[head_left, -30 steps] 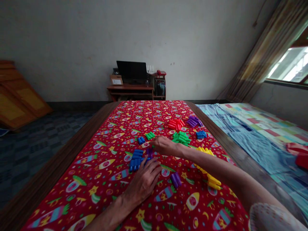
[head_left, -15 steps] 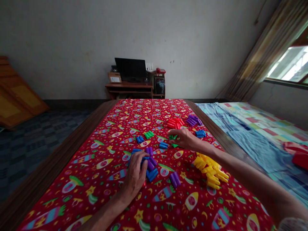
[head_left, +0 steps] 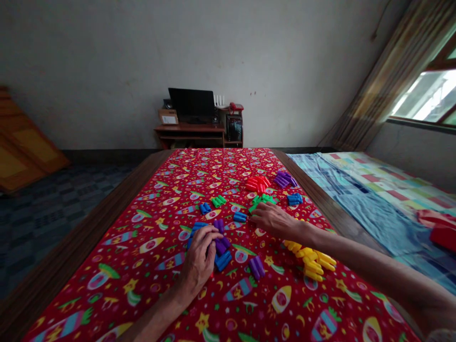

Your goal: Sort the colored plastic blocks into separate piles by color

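Note:
My left hand point(head_left: 199, 259) is curled over a joined cluster of blue and purple plastic blocks point(head_left: 220, 248) on the red rocket-print cloth point(head_left: 149, 266). My right hand point(head_left: 272, 218) lies fingers forward on a pile of green blocks point(head_left: 261, 200), its fingers bent over them; what it grips is hidden. A small blue block point(head_left: 240, 217) lies just left of its fingertips. A yellow block cluster point(head_left: 312, 260) sits under my right forearm. A lone purple block point(head_left: 256, 267) lies right of my left hand.
Farther back lie red blocks point(head_left: 258, 184), purple blocks point(head_left: 284, 179), blue blocks point(head_left: 295, 199), a small green piece point(head_left: 218, 201) and a small blue piece point(head_left: 204, 208). The wooden table edge point(head_left: 89, 232) runs left. A bed with checked bedding point(head_left: 374, 199) is right; a desk point(head_left: 194, 130) stands behind.
My right hand went from the middle to the green pile at the right, then drew slightly nearer. My left hand closed over the blue and purple cluster and pulled it closer.

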Available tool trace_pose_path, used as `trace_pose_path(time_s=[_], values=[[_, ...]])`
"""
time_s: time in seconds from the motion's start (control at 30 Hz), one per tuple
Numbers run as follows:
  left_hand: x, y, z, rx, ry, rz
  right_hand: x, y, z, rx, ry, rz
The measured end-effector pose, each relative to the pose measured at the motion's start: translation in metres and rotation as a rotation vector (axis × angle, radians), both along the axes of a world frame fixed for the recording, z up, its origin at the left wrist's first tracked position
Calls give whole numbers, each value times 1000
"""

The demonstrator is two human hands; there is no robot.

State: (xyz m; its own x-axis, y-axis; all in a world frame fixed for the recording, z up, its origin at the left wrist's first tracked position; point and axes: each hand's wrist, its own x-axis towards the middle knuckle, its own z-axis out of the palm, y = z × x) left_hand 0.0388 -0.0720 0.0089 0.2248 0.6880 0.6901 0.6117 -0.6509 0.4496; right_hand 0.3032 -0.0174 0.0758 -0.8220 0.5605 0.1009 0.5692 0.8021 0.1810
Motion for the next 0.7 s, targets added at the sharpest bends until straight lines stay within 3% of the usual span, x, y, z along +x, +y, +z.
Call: trace_pose_path(time_s=[0.1, 0.2, 0.27, 0.43, 0.57, 0.7], values=[[1, -1, 3, -18, 5, -12, -23, 17, 15, -42, 11, -5], [1, -2, 6, -38, 1, -14, -57, 47, 22, -115, 26, -112], [0, -2, 6, -50, -6, -15, -82, 67, 18, -163, 58, -151], [-2, 0, 5, -66, -23, -27, -123, 100, 2, -282, -6, -44], [-3, 0, 2, -95, -48, -40, -108, 108, 11, -318, 48, 41], [-1, -1, 2, -91, -61, -44, -50, 107, 35, -204, 279, -61]])
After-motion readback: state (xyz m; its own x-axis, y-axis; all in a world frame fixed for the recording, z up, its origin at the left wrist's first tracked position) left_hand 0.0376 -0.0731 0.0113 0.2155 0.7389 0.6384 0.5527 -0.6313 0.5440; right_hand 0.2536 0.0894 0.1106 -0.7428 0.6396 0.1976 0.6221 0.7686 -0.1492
